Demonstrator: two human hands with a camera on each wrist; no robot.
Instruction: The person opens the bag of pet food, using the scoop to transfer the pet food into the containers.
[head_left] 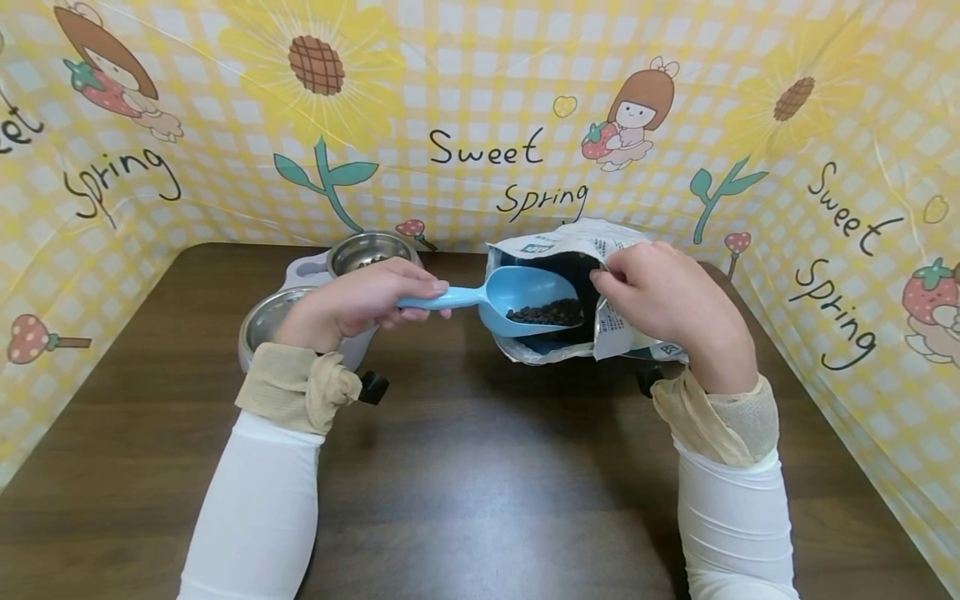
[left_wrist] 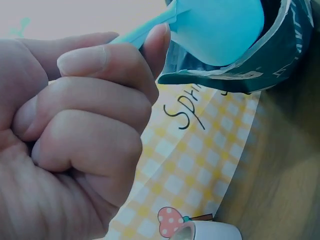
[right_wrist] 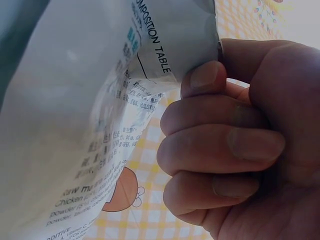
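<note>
My left hand (head_left: pixel 360 302) grips the handle of a light blue scoop (head_left: pixel 501 293), held level with its bowl at the mouth of a bag (head_left: pixel 615 325). Small dark kibble (head_left: pixel 551 313) lies in the scoop's bowl. Seen from the left wrist, the scoop (left_wrist: pixel 220 30) is partly inside the bag's dark opening, and the fingers of the left hand (left_wrist: pixel 90 115) curl round the handle. My right hand (head_left: pixel 667 296) pinches the bag's upper edge. In the right wrist view, thumb and forefinger of that hand (right_wrist: pixel 220 135) hold the printed bag (right_wrist: pixel 60 130). The bag's inside is mostly hidden.
Behind my left hand stands a grey double-bowl holder (head_left: pixel 306 268). Its far metal bowl (head_left: pixel 371 250) has some bits in it; the near metal bowl (head_left: pixel 258 325) is partly covered by my hand. A patterned yellow cloth (head_left: pixel 480 100) walls the brown table (head_left: pixel 465 492) at back and sides.
</note>
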